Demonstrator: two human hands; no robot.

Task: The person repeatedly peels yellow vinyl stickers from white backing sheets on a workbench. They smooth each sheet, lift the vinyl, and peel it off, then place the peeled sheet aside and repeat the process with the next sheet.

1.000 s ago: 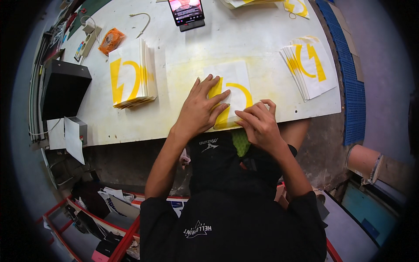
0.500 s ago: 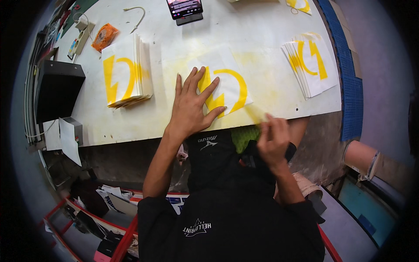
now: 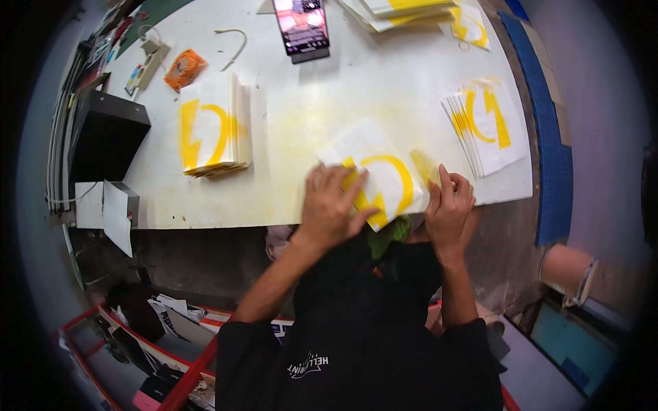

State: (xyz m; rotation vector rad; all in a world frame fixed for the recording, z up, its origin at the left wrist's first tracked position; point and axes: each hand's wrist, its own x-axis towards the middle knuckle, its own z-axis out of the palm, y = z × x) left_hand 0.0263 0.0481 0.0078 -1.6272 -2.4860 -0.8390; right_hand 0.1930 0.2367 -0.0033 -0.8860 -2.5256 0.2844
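Since half a second ago, the flat white paper-like piece with a yellow arc and bolt point(image 3: 388, 179) had slid toward my body and turned, its lowest corner past the near edge. The broad white table point(image 3: 274, 198), stained faintly yellow, bore it; a perforated blue mat point(image 3: 556, 185) ran along the floor at three o'clock.

From that piece I counted three piles of similar white pieces: a tall pile point(image 3: 209, 137) toward ten o'clock, a fanned pile point(image 3: 490, 130) at two and a far pile point(image 3: 391, 19) at twelve. One loose printed piece point(image 3: 471, 29) lay at one o'clock, one dark upright phone point(image 3: 301, 29) stood at eleven, and one crumpled orange packet point(image 3: 184, 70) at ten.

My left hand point(image 3: 334, 205) lay with bent fingers parted over the piece's left side. My right hand point(image 3: 449, 209), wrist raised, pinched one thin, yellowish, see-through strip point(image 3: 422, 164) just beside it.
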